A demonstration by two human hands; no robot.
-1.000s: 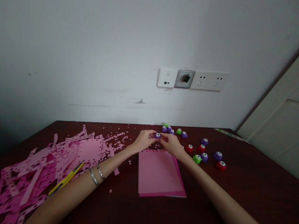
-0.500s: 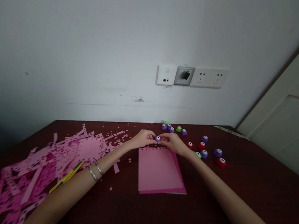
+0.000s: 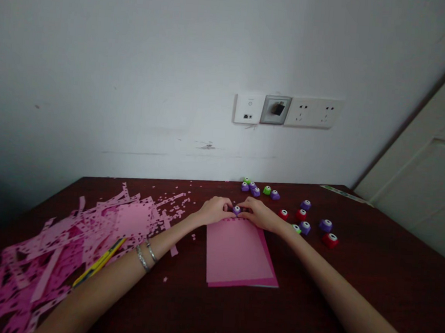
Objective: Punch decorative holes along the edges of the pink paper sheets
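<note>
A small purple craft punch sits at the far edge of a stack of pink paper, gripped from both sides. My left hand closes on its left side, while my right hand closes on its right. Punched holes show along the paper's top edge, partly hidden by the fingers. Darker pink sheets peek out under the top sheet at the right and bottom. To the right of my right hand lie more punches, among them a red punch and a green punch.
Punched pink paper strips pile up on the left, with a yellow utility knife on them. Tiny paper cut-outs scatter beside the pile. Several purple punches stand near the wall. A ruler-like strip lies at the back right.
Both hands and the purple punch have come slightly down toward the paper's top edge. The view has shifted a little.
</note>
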